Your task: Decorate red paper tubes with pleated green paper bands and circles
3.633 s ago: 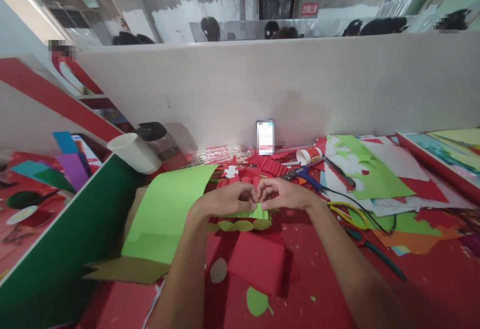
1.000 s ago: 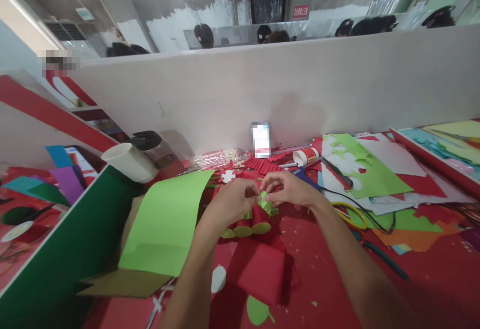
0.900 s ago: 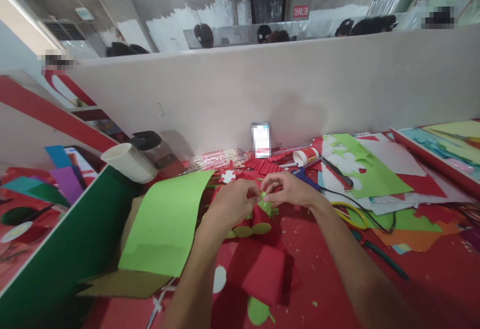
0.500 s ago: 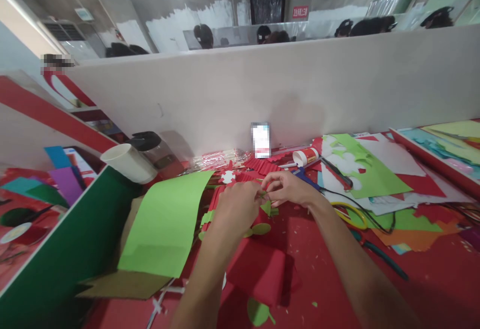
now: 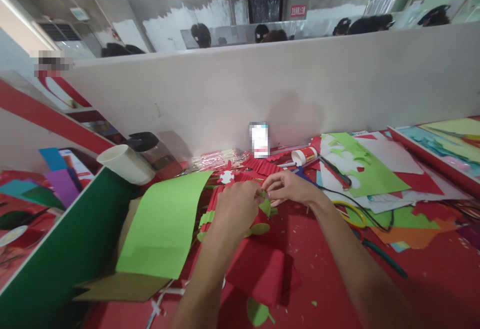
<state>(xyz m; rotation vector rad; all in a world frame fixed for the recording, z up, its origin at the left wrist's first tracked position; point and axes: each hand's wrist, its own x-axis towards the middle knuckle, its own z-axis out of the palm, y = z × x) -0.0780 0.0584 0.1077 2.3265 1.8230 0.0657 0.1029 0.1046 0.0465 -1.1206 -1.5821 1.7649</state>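
My left hand (image 5: 240, 201) and my right hand (image 5: 288, 187) meet above the middle of the table, fingers pinched together. Between their fingertips is a small green paper leaf (image 5: 265, 206), partly covered by the fingers. Under and beside my left hand lie pleated red paper (image 5: 213, 201) and pleated green strips (image 5: 206, 217). A green paper oval (image 5: 260, 229) shows below the hands. Nearer to me is a red block-like piece (image 5: 258, 271), with another green paper leaf (image 5: 257, 311) at its front edge.
A large green sheet (image 5: 161, 229) leans over cardboard (image 5: 123, 287) at left. Behind stand a paper cup (image 5: 126, 165) and a phone (image 5: 259, 140) against the white partition (image 5: 210, 94). At right lie a utility knife (image 5: 339, 173), yellow-handled scissors (image 5: 350, 214), dark-handled pliers (image 5: 384, 256) and paper scraps (image 5: 375, 169).
The green leaf at my fingertips shows more than before, slightly turned. Both hands stay in nearly the same place, and the whole view has shifted a little.
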